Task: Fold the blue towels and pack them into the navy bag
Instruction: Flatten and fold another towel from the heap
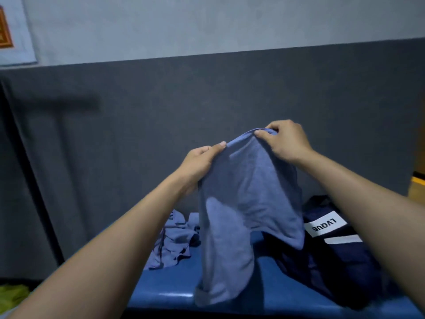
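A blue towel (243,203) hangs in the air in front of me, held by its top hem. My left hand (197,162) pinches the hem on the left side, and my right hand (285,141) pinches it a little higher on the right. The towel's lower end drapes down to the blue bench (276,288). A crumpled heap of more blue towels (172,240) lies on the bench behind my left forearm. The navy bag (333,249), with a white label and stripe, slumps on the bench at the right, partly hidden by my right arm.
A dark grey wall (207,100) rises right behind the bench, with a paler wall above it. Something green (11,295) lies low at the far left. A yellow-orange surface (418,180) shows at the right edge.
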